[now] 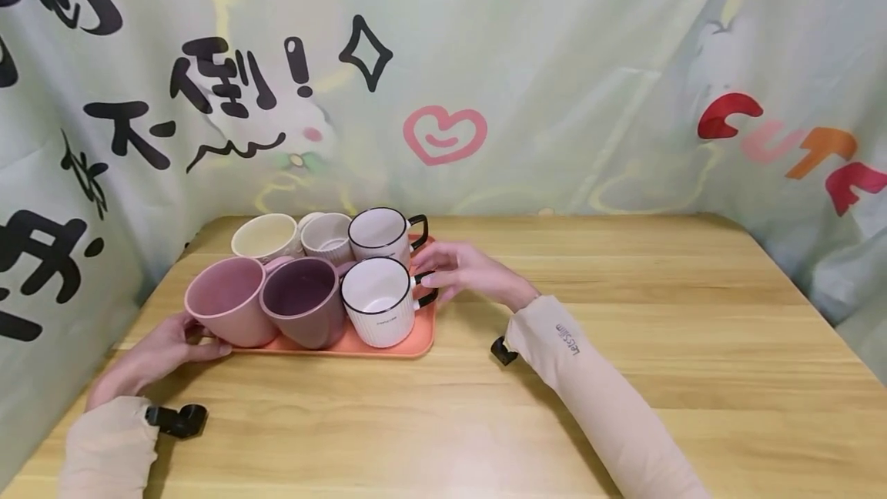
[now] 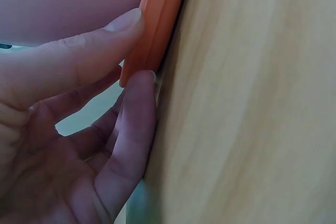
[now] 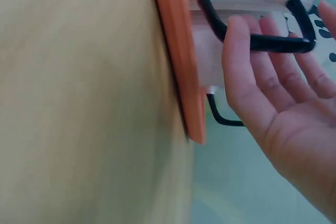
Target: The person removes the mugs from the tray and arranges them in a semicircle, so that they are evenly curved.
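Observation:
An orange tray (image 1: 421,341) on the table carries several mugs in two rows. The front row has a pink mug (image 1: 225,299), a dark purple mug (image 1: 305,310) and a white ribbed mug (image 1: 379,306) with black rim and handle. At the tray's left end, my left hand (image 1: 169,345) pinches the edge; the left wrist view shows the thumb (image 2: 84,59) against the rim and a finger at its underside. My right hand (image 1: 467,272) is at the right end, beside the white mug's black handle (image 3: 278,43). Its fingers are extended and only loosely bent around that handle.
Behind stand a cream mug (image 1: 266,237), a small whitish ribbed cup (image 1: 327,237) and another black-rimmed white mug (image 1: 378,231). The wooden table (image 1: 624,314) extends to the right. A printed curtain (image 1: 554,83) hangs along the back and sides.

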Demonstrator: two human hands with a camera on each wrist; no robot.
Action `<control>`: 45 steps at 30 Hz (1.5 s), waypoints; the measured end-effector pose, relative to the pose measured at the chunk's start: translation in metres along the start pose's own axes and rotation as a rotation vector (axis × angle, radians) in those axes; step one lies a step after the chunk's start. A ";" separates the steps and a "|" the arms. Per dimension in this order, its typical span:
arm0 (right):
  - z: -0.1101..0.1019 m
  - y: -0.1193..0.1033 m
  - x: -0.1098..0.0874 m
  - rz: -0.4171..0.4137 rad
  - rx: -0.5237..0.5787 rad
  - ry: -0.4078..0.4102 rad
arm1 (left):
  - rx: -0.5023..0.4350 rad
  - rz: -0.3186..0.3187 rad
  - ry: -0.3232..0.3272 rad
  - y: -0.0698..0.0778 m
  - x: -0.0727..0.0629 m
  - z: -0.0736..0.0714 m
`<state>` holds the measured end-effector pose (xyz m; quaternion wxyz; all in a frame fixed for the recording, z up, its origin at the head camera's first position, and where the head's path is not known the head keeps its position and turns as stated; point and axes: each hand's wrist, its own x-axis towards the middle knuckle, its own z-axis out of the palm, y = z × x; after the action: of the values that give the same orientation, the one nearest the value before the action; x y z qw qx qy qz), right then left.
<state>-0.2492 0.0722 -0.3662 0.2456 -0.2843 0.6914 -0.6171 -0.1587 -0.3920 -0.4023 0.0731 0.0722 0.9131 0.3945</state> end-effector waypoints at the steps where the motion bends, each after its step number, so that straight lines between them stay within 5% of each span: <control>1: 0.001 0.001 0.002 -0.004 0.012 -0.011 | 0.001 0.004 -0.003 0.000 0.000 -0.001; 9: 0.011 0.007 0.013 -0.075 -0.001 0.006 | 0.013 0.002 0.002 0.001 0.002 -0.006; 17: 0.004 0.002 0.009 -0.062 0.007 0.039 | 0.022 -0.013 0.007 0.002 -0.001 -0.004; 28: -0.026 -0.008 -0.016 -0.065 0.044 -0.048 | 0.015 0.002 0.007 0.003 0.002 -0.001; 45: -0.065 -0.011 -0.064 -0.038 0.022 -0.010 | -0.006 0.005 -0.003 0.002 0.000 0.000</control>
<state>-0.2467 0.1623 -0.3480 0.2404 -0.2975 0.6780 -0.6277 -0.1587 -0.3905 -0.4005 0.0738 0.0748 0.9116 0.3975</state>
